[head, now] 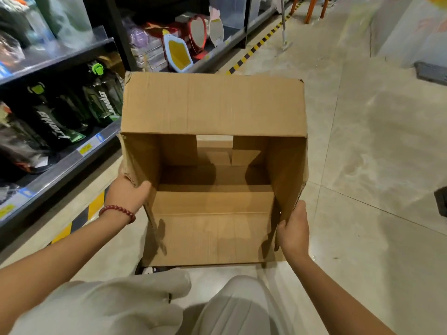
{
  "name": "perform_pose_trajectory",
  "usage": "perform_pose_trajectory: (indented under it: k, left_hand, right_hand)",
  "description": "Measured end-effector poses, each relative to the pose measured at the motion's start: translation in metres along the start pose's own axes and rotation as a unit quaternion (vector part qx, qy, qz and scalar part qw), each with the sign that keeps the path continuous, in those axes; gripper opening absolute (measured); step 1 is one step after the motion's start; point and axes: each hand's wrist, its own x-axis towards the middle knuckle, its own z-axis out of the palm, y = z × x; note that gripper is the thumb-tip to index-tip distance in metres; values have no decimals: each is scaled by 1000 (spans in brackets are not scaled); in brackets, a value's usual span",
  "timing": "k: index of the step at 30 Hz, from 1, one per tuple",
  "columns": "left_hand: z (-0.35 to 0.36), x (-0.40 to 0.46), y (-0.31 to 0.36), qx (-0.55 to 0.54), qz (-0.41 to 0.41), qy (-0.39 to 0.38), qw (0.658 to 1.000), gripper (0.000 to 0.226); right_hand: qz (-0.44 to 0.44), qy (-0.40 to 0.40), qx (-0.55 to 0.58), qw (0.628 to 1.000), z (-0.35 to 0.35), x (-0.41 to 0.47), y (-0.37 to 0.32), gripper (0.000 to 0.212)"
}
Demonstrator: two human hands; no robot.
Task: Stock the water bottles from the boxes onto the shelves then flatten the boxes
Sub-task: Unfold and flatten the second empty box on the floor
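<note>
An empty brown cardboard box (212, 105) is held up over the floor, its open end facing me. I can see through a gap between its far flaps to the floor. My left hand (128, 193), with a red bead bracelet on the wrist, grips the box's left wall. My right hand (294, 228) grips the lower edge of the right wall. Dark water bottles (101, 93) with green caps stand on the shelf (72, 160) at the left.
Shelving runs along the left, with mirrors (177, 53) on a low shelf further back. Yellow-black tape (256, 45) marks the floor edge. A mop pole (284, 25) and orange chair legs (312, 8) stand far ahead. My knees in light trousers (232, 308) are below the box.
</note>
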Motion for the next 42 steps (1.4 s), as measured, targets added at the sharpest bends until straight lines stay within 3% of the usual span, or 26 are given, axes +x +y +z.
perform_pose_trajectory:
  k: [3,7,11,13,17,21,23,25,28,31,33,36,37,39,42]
  left_hand:
    - [6,-5,-4,23,25,-51,998,48]
    - [10,-9,-19,22,120,-141,982,49]
    - [18,-4,-18,7,172,-210,962,55]
    - [30,-10,-7,2,208,-234,950,59]
    - [67,-20,21,-23,230,-253,939,70]
    - [92,-39,47,5,243,-292,925,74]
    - [99,-53,56,9,269,-351,897,82]
    - [106,-65,63,-2,306,-436,846,99]
    - [112,-73,73,34,341,-528,777,109]
    - [109,-76,85,84,366,-544,750,96]
    - [106,-74,95,77,397,-496,768,76]
    - [102,-69,111,-53,425,-272,862,34]
    - [101,-66,117,-89,403,-186,892,33]
    - [99,-58,131,-133,323,-76,934,52]
    - [97,-49,150,-141,249,-89,954,75]
  right_hand:
    - [11,29,5,1000,-1,7,6,18]
    - [40,67,11,997,-19,36,15,13]
    - [80,8,-56,995,-28,60,17,6]
    - [88,4,-54,995,-22,65,8,18]
    - [13,-34,13,999,-9,55,-16,46]
    - [-52,-104,119,986,-11,31,-40,36]
    - [-69,-156,194,966,-17,21,-54,31]
    - [-75,-204,235,947,-22,15,-66,25]
    - [-90,-217,137,962,-25,14,-64,43]
    - [-113,-218,33,969,-31,11,-47,39]
    - [-126,-219,15,967,-37,7,-39,32]
    - [-117,-206,-33,971,-43,6,-32,34]
    - [-111,-191,-56,974,-44,8,-28,31]
    - [-104,-168,-70,978,-47,11,-24,35]
    - [-133,-191,-79,969,-59,8,-18,41]
